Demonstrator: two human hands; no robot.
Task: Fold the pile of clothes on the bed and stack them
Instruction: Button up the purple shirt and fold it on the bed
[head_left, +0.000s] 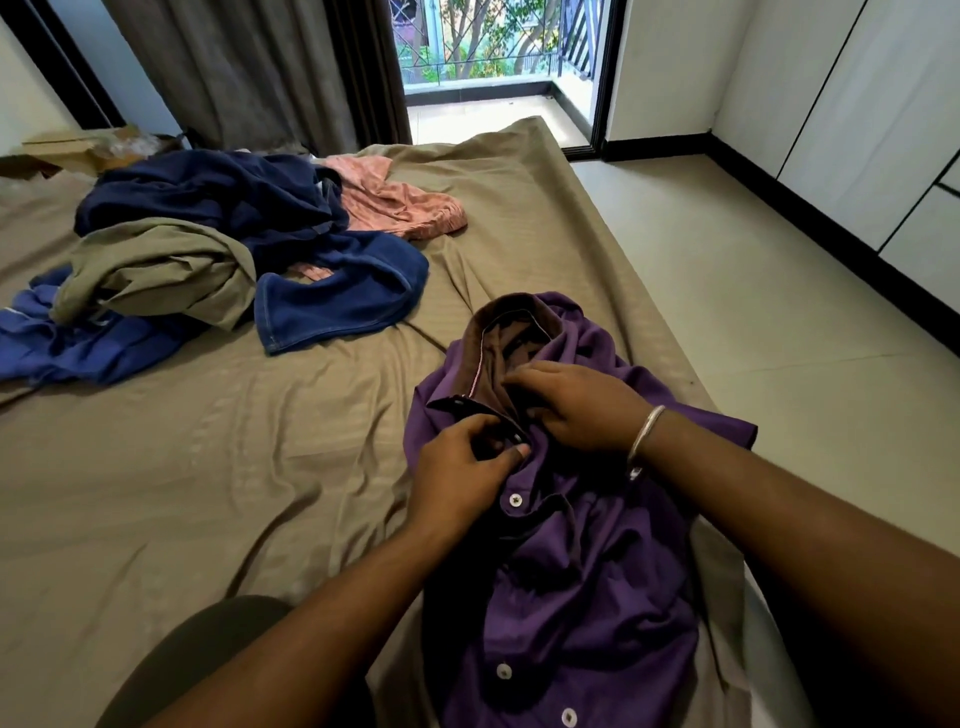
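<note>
A purple button-up shirt (597, 582) with a brown collar lining lies face up near the bed's right edge, collar pointing away from me. My left hand (462, 467) pinches the dark button placket just below the collar. My right hand (576, 405), with a metal bangle on the wrist, pinches the opposite placket edge right beside it. Both hands meet at the top button. At the far left of the bed lies a loose pile of clothes (218, 249): navy garments, an olive one, a blue one and a pink one (400, 202).
The bed (208, 467) carries a wrinkled tan sheet. Its right edge drops to a tiled floor (753, 291). White wardrobe doors (883, 104) line the right wall. Curtains (270, 67) and an open balcony door stand beyond the bed. Cardboard (78, 148) sits at the far left.
</note>
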